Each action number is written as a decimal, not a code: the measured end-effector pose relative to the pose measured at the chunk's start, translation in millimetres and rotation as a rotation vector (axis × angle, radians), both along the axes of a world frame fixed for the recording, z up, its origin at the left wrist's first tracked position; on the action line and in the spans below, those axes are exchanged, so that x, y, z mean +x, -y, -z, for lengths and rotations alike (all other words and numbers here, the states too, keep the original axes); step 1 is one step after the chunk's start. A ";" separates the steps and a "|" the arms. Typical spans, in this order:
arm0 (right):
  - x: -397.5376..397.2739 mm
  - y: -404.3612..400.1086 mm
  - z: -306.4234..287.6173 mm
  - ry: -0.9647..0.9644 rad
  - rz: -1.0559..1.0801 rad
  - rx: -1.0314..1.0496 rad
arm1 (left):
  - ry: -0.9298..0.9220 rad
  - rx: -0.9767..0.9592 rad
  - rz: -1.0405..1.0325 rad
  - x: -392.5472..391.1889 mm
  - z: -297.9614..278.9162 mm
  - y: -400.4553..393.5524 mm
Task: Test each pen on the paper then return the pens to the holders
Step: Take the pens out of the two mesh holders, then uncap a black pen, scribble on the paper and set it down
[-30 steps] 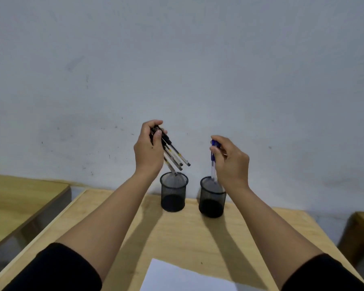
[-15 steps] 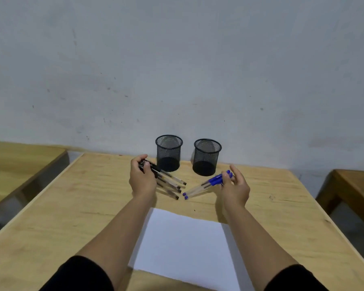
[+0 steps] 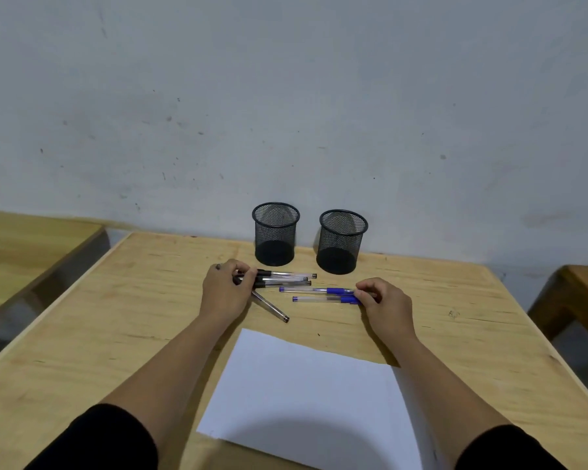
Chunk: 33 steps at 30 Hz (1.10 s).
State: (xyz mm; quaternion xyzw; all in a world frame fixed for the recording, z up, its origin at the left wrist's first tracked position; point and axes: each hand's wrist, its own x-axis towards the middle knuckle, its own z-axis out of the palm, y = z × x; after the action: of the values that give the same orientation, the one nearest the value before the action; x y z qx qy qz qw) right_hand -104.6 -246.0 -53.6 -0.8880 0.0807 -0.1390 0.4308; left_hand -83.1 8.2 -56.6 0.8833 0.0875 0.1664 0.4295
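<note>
Black mesh holders, two: left holder (image 3: 275,238) and right holder (image 3: 342,241), upright side by side at the far edge of the desk (image 3: 455,334), near the wall; both now stand empty. One second earlier each hand held a bunch of pens above them; half a second earlier the bunches were being lowered; now the pens lie flat on the desk in front of the holders.

Black-capped pens (image 3: 282,279): several, clear barrels, lying roughly parallel with tips toward the right; one stray pen (image 3: 271,307) angles off toward the paper. Left hand (image 3: 226,289) rests on their cap ends, fingers (image 3: 243,269) curled over and onto the caps, apparently holding the bunch; whether the grip is loosening cannot be told.

Blue-capped pens (image 3: 319,294): two visible, lying parallel, tips toward the left, just below the black set. Right hand (image 3: 384,300) sits at their cap ends, fingers (image 3: 365,287) curled together and pinching the caps.

White paper (image 3: 306,388): one sheet, blank, lying near the person, apart from the pens.

Status, as a judgement: unloading of the holders is complete and no mark is on the sheet, so testing has not begun. Next step likely needs one pen singled out, uncapped and brought to the sheet.
</note>
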 end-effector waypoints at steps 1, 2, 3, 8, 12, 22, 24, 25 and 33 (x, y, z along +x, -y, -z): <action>-1.6 -2.2 -0.3 0.013 -0.014 -0.025 | -0.001 0.020 0.013 -1.9 0.0 -3.0; -3.4 -5.1 -1.0 0.034 -0.026 -0.045 | -0.006 0.037 0.024 -3.7 0.6 -6.2; -5.4 -9.5 -2.4 0.066 -0.036 -0.076 | -0.009 0.057 0.034 -5.6 1.8 -10.2; -16.0 -53.4 -11.3 0.183 -0.202 -0.166 | -0.003 0.102 0.078 -18.3 5.2 -29.7; -27.3 -95.5 -12.7 0.081 -0.376 -0.148 | -0.002 0.175 0.120 -30.6 5.5 -46.1; -27.2 -136.6 -8.0 -0.003 -0.471 -0.296 | -0.010 0.261 0.217 -48.7 6.4 -67.3; -25.8 -133.8 -12.4 -0.014 -0.464 -0.210 | -0.013 0.239 0.222 -50.5 3.7 -65.8; -25.1 -131.4 -16.5 -0.026 -0.447 -0.124 | -0.002 0.208 0.224 -51.9 1.7 -64.5; -29.4 -121.7 -33.9 -0.131 -0.345 0.838 | 0.095 -0.111 0.267 -65.5 -24.0 -23.7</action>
State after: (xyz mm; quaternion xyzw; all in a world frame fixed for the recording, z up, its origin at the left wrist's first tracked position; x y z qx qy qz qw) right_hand -134.0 -124.3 -19.6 -0.6446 0.0081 0.0356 0.7637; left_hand -148.6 31.8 -32.6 0.8531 -0.0419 0.1442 0.4997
